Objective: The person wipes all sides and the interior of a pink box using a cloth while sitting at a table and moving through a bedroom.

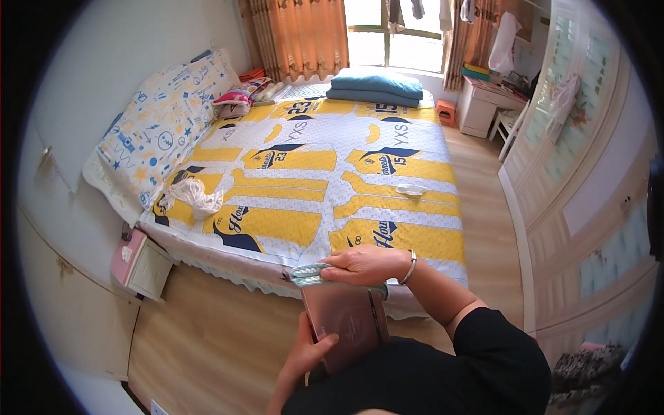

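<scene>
A pinkish-bronze box (346, 318) is held in front of my body, near the bed's front edge. My left hand (309, 349) grips its left side, with the thumb lying on the front face. At the box's upper end, my right hand (370, 265) is closed over a folded pale blue textured cloth (308, 274). The cloth lies against the top of the box, and part of it shows beyond the right fingers. The underside of the box is hidden.
The bed (311, 200) has a yellow and white patterned sheet. On it are a crumpled cream cloth (197, 198), a small white packet (411, 189) and folded blue bedding (375, 86). A nightstand (149, 266) stands left, a desk (482, 104) back right, wardrobe doors (574, 152) right.
</scene>
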Motion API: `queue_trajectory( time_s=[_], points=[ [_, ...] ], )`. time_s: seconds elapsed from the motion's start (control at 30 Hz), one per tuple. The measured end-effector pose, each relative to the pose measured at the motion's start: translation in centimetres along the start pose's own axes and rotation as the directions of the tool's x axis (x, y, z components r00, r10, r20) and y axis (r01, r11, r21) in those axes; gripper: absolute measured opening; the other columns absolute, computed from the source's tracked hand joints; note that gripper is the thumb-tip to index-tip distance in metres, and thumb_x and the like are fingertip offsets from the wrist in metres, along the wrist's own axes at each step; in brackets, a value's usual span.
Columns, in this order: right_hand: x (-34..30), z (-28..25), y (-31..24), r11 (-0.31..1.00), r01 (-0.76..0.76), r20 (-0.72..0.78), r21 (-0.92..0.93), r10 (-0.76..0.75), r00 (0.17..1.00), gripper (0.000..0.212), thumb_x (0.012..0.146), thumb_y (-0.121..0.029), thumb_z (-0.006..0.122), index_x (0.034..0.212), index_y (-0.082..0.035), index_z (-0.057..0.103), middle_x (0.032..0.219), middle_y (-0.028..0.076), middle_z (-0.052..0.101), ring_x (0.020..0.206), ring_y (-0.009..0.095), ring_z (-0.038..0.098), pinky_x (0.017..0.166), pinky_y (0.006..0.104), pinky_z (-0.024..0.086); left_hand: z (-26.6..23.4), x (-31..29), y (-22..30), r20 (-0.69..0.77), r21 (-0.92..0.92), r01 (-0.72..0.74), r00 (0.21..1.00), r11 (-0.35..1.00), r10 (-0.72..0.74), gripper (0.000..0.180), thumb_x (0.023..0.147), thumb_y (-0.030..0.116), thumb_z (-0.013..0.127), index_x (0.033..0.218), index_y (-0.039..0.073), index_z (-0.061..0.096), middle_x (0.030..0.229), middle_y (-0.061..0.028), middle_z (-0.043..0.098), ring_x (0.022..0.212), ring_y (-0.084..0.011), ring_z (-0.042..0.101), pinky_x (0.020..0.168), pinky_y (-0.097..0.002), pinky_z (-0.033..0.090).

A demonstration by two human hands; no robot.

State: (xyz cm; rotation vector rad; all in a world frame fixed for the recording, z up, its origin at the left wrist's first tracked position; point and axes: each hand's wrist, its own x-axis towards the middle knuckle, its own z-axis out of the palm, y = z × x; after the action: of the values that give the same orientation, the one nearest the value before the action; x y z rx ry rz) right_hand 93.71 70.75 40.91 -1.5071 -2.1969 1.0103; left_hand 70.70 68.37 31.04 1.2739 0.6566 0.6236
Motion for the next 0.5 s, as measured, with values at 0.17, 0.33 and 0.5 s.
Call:
queue_trajectory(
  time_s=[0.17,0.33,0.5],
  points=[
    [5.6,0.7,-2.8,0.997,0.066,0.008,-0.028,-0.066,0.998,0.055,0.092,-0.049,0.031,0.13,-0.011,0.042,0.111,0.022,0.055,0.101,0.038,0.052,0.088,0.0406,0.04,-6.4,0.6,1.8,0.089,0.069,-0.036,0.996,0.997,0.03,0.058,0.075,0.019,0.067,0.117,0.002,0.032,0.109,-0.0112,0.045,0.101,-0.0169,0.044,0.088,-0.033,0.038],
    [9.7,2.1,-5.1,0.995,0.092,0.039,0.037,-0.093,0.995,0.052,0.092,-0.046,0.038,0.133,-0.014,0.036,0.116,0.022,0.052,0.107,0.037,0.05,0.091,0.04,0.039,-11.0,0.9,3.2,0.168,0.163,-0.018,0.986,0.986,-0.01,0.057,0.075,0.02,0.068,0.115,0.0,0.033,0.107,-0.0115,0.045,0.099,-0.017,0.045,0.087,-0.0332,0.039],
    [11.0,3.7,-5.0,0.992,-0.02,-0.029,0.127,0.024,0.999,0.054,0.091,-0.047,0.039,0.134,-0.014,0.034,0.116,0.022,0.053,0.109,0.036,0.049,0.092,0.0378,0.038,-14.8,1.4,2.3,0.201,0.206,0.054,0.975,0.977,-0.096,0.055,0.074,0.02,0.068,0.113,0.0,0.033,0.104,-0.0115,0.048,0.096,-0.0163,0.046,0.084,-0.0314,0.041]
  ],
)
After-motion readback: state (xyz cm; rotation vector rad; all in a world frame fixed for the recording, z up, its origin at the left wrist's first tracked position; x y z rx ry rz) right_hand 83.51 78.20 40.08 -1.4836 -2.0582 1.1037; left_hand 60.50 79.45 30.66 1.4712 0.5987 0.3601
